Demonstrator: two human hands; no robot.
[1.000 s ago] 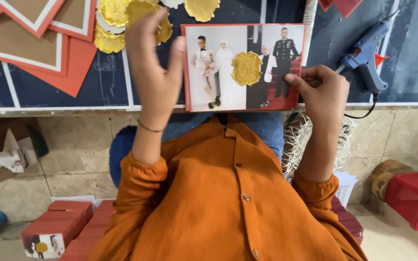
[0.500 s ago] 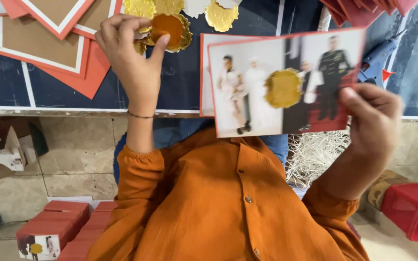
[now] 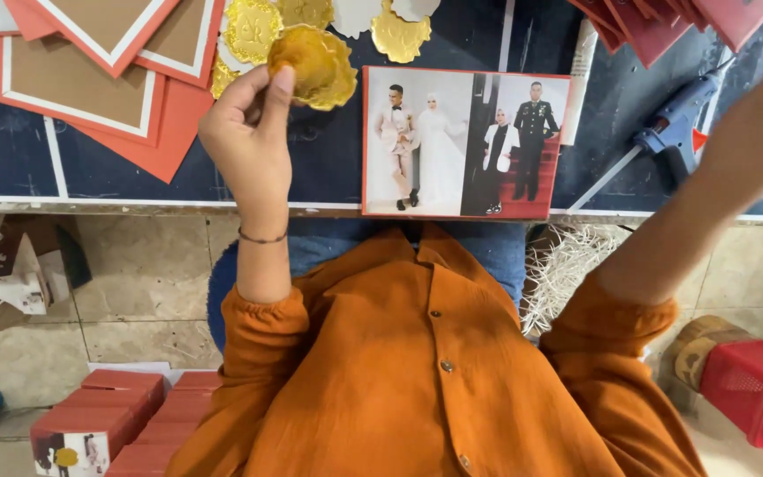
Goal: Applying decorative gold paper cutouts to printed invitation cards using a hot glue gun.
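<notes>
Left hand [image 3: 249,141] pinches a gold scalloped foil seal [image 3: 313,64] at its lower edge, above the dark worktop [image 3: 328,168], beside the photo card [image 3: 463,141]. Seal looks thin, light, crease-prone; best held by the rim. Right hand's grip: out of frame, cannot tell.

dark table [image 3: 328,172] | photo card [image 3: 465,141] | glue gun [image 3: 677,119] | gold seals [image 3: 399,35]

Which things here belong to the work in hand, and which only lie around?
In the work:
- left hand, holding a gold scalloped seal
- photo card on the dark table

Lying about:
- glue gun
- orange and tan cards
- other gold seals
- red basket
- red boxes
</notes>
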